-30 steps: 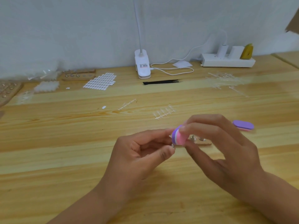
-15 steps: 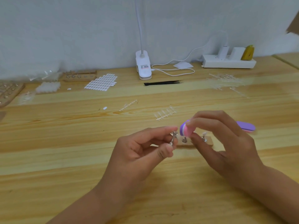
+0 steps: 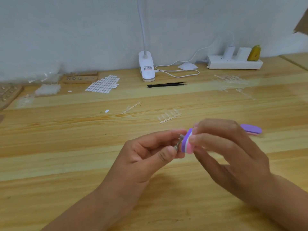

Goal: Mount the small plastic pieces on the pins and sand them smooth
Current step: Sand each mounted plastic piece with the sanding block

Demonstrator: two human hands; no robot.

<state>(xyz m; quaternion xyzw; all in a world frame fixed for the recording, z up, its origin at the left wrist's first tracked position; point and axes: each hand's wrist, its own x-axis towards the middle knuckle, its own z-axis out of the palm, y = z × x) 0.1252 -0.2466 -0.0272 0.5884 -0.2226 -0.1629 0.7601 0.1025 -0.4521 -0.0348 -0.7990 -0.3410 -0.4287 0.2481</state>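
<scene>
My left hand (image 3: pixel 146 152) pinches a small metal pin (image 3: pixel 178 142) between thumb and forefinger, above the middle of the wooden table (image 3: pixel 66 164). My right hand (image 3: pixel 230 152) grips a purple, white and pink sanding block (image 3: pixel 188 142), whose purple face lies against the pin's top. Whether a plastic piece sits on the pin is too small to tell. A strip of clear plastic pieces (image 3: pixel 169 116) lies just beyond my hands. A shorter clear strip (image 3: pixel 131 107) lies to its left.
A second purple sanding block (image 3: pixel 251 129) lies right of my hands. Black tweezers (image 3: pixel 166 84), a white clip lamp (image 3: pixel 146 67), its cable and a power strip (image 3: pixel 233 63) stand at the back. A sheet of white stickers (image 3: pixel 103 84) and wooden pin holders (image 3: pixel 81 78) are back left.
Both hands rose slightly and now hide the wooden pin block on the table. The sanding block moved left and down again, back against the pin.
</scene>
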